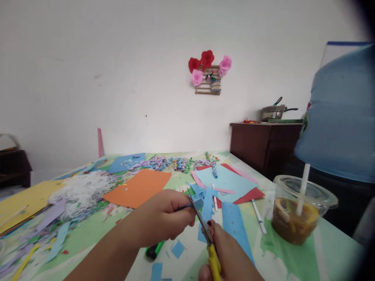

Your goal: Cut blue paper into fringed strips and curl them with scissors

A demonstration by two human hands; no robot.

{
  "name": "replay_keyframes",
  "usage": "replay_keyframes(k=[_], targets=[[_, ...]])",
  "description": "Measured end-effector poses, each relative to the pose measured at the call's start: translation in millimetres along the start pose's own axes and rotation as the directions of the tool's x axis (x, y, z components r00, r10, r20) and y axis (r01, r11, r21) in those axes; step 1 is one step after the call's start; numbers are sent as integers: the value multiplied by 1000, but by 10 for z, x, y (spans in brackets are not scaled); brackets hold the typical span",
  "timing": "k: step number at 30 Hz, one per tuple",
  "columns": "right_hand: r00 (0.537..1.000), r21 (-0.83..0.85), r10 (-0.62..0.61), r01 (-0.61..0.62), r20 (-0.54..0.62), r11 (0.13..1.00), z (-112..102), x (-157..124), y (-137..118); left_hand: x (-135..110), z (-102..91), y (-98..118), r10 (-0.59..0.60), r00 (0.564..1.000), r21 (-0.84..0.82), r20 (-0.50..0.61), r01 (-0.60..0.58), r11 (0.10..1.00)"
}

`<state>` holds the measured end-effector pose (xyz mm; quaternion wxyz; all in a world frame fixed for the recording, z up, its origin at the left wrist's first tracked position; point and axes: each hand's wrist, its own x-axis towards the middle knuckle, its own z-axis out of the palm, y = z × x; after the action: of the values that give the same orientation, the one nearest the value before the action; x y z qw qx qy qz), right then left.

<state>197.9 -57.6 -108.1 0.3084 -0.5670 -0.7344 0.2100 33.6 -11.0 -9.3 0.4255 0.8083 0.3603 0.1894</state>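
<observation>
My right hand (pixel 227 249) is closed round the yellow handles of a pair of scissors (pixel 215 261), their blades parted and pointing up and away. A small piece of blue paper (pixel 198 203) sits at the blades, pinched in the closed fingers of my left hand (pixel 166 214). Under and beside my hands lie blue paper strips (pixel 234 220) and a few small cut blue squares (pixel 177 248). A green and black tool (pixel 154 249), perhaps a cutter, shows partly below my left wrist.
An orange sheet (pixel 142 187) and a tangle of white shredded strips (pixel 84 191) lie left. Light blue, pink and red sheets (pixel 224 177) lie ahead, with white markers (pixel 258 216) nearby. A lidded cup (pixel 297 218) of brown drink with a straw stands right, before a big blue water bottle (pixel 340 117).
</observation>
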Motion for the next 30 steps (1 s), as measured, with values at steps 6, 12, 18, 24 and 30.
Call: replay_keyframes(k=[6, 12, 18, 24, 30], targets=[[999, 35, 49, -49, -23, 998, -42, 8, -24, -2, 28, 24, 5, 1000, -24, -12, -5, 1000], [998, 71, -11, 16, -59, 997, 23, 21, 76, -19, 1, 31, 25, 1000, -27, -19, -25, 999], [987, 78, -112, 121, -111, 990, 44, 64, 219, -17, -98, -37, 88, 990, 43, -107, -84, 996], [989, 107, -88, 100, -116, 989, 82, 88, 306, -13, -45, -3, 87, 993, 96, -79, -79, 992], [999, 57, -42, 43, -30, 997, 17, 78, 182, 21, -4, 11, 113, 988, 198, -102, -91, 976]])
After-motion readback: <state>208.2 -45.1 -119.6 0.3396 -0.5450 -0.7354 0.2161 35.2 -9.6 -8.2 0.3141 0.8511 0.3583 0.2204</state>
